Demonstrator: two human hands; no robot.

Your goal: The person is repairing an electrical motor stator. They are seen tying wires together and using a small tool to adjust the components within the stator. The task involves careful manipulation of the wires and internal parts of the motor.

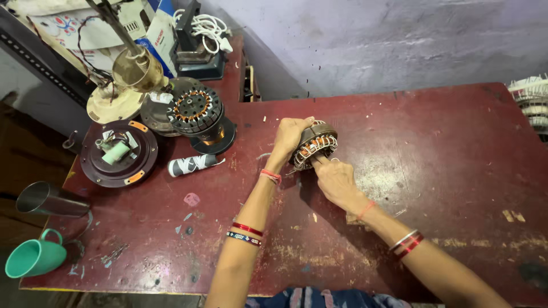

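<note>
Motor core was dull steel laminations with glossy copper windings. Table was matt red paint, scratched, worn to bare wood. Steel cup looked polished, mug was smooth green plastic.
</note>
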